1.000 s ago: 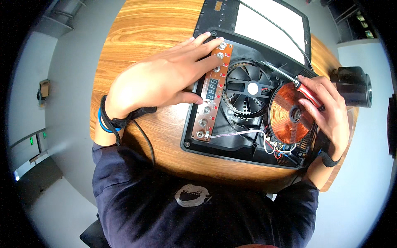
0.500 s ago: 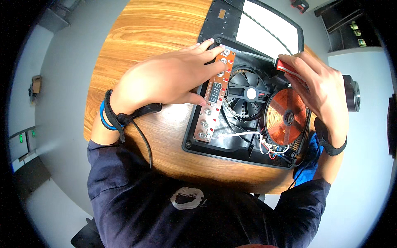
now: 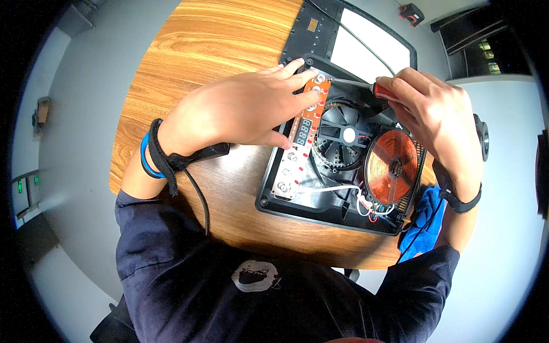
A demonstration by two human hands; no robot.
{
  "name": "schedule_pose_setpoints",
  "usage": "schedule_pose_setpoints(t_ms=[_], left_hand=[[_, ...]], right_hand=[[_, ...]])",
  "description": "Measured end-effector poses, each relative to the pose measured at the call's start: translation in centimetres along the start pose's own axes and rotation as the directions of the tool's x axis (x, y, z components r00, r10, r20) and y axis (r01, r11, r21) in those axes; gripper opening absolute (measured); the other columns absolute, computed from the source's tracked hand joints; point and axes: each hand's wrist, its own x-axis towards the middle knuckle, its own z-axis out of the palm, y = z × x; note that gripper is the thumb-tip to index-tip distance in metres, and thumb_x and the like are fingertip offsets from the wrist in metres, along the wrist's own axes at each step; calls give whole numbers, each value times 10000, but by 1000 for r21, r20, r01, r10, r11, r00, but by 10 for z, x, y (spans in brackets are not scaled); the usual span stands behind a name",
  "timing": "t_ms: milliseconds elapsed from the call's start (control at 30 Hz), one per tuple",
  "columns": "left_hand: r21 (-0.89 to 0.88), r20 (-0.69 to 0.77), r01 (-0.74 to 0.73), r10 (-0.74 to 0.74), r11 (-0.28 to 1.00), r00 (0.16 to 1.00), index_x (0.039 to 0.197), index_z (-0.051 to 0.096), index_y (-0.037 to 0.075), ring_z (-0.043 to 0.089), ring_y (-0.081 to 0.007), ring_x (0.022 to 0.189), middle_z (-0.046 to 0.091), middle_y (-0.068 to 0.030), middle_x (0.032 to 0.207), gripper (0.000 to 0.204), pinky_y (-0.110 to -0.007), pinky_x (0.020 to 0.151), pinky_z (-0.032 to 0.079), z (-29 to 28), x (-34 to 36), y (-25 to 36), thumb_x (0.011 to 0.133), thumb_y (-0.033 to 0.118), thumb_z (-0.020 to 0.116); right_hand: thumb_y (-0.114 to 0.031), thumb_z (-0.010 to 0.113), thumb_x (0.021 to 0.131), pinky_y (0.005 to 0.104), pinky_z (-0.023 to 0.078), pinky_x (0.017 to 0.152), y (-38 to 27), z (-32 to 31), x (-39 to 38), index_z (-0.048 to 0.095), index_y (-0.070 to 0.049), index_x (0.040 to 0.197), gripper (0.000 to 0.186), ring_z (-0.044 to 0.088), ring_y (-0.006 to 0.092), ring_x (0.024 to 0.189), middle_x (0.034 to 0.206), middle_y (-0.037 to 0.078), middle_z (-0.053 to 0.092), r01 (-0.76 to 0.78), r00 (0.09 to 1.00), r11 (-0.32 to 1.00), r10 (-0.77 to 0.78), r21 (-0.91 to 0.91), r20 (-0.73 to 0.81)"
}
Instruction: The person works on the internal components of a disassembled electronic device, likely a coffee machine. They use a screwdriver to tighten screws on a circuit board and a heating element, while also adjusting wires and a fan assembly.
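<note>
My right hand (image 3: pixel 432 108) is closed around a screwdriver (image 3: pixel 384 92), its red handle wrapped under my curled fingers and its thin metal shaft pointing left, away from my grip. The tip reaches the far right corner of a circuit board (image 3: pixel 300 150); whether it touches there I cannot tell. The board lies directly under my left hand (image 3: pixel 246 108), which grasps nothing: the palm is down and the fingers are spread, some tips over the board's far end, the thumb at its left edge near the middle. The board is a long, narrow, copper-brown strip, with round metallic coils, small red parts and a dark rectangular digit display (image 3: pixel 304 131). It sits along the left side of a shallow black housing (image 3: pixel 326 208), smooth and glossy inside, with rounded corners. That housing also holds a round black fan (image 3: pixel 349 135) with a white hub, a flat disc of wound copper wire (image 3: pixel 393 166), and a pale cable (image 3: pixel 331 187) running from the board's near end towards bundled wires. Beyond it lies a black-framed panel (image 3: pixel 394 46) with a white face; crumpled blue cloth (image 3: pixel 424 220) rests beside the housing on the wood-grained table (image 3: pixel 217 40).
</note>
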Motion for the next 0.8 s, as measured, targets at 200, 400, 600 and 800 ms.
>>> schedule_pose_setpoints(t_ms=[200,400,600,800], left_hand=[[-13,-18,17,-18,1000,1000,1542,536,24,325,-554,1654,422,-326,1727,826,-584,1353,356,2,-1,1,871,303,929],[-23,-21,17,-17,1000,1000,1544,536,26,332,-558,1649,425,-326,1726,833,-581,1356,354,1,0,1,862,291,935],[1,-10,21,-21,1000,1000,1548,535,32,334,-548,1653,425,-320,1730,837,-574,1349,364,0,-1,3,861,294,935],[6,-14,16,-16,1000,1000,1546,534,22,335,-545,1654,420,-328,1733,839,-571,1349,363,1,-1,2,864,301,933]], right_hand=[[-148,802,949,404,635,766,2,-1,2,770,-184,1144,200,780,240,990,1014,9,727,19,1000,1000,-19,2,19],[-145,805,943,402,634,769,0,-1,4,775,-189,1147,211,779,229,995,1011,4,724,6,1000,1000,-6,4,30],[-164,810,934,389,634,735,-3,-3,9,790,-192,1124,192,756,216,952,992,-15,707,42,999,999,-42,-10,-30],[-134,901,843,384,635,747,6,-12,17,807,-181,1206,378,726,206,893,1123,-19,716,126,985,989,-134,-77,-111]])
